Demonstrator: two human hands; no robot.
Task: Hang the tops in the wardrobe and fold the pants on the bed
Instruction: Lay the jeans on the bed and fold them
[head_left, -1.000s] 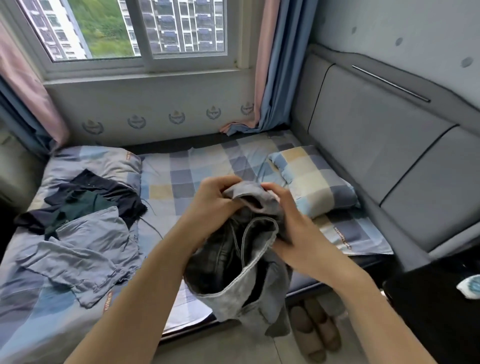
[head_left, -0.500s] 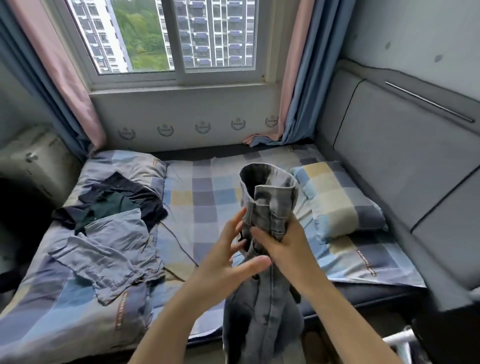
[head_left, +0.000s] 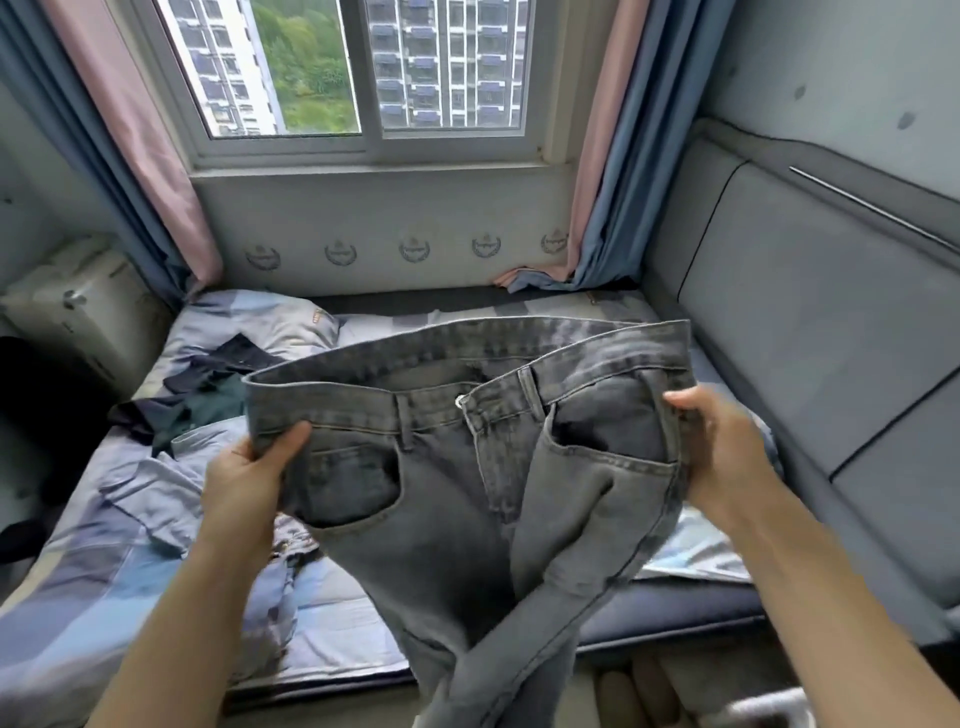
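I hold a pair of grey jeans (head_left: 457, 499) spread out by the waistband above the bed (head_left: 337, 618). My left hand (head_left: 249, 473) grips the waistband's left end, thumb on the front. My right hand (head_left: 711, 447) grips the right end. The fly is undone and the legs hang down twisted over the bed's near edge. On the left half of the bed lie a light blue top (head_left: 156, 499) and dark tops (head_left: 208, 395) in a heap.
A padded grey headboard (head_left: 810, 332) runs along the right. The window with pink and blue curtains (head_left: 608, 171) is straight ahead. A white box (head_left: 78, 312) stands at the far left. Slippers (head_left: 639, 691) lie on the floor by the bed edge.
The jeans were bunched in both hands in front of me. Now my hands have moved apart and the waistband is stretched wide, front facing me.
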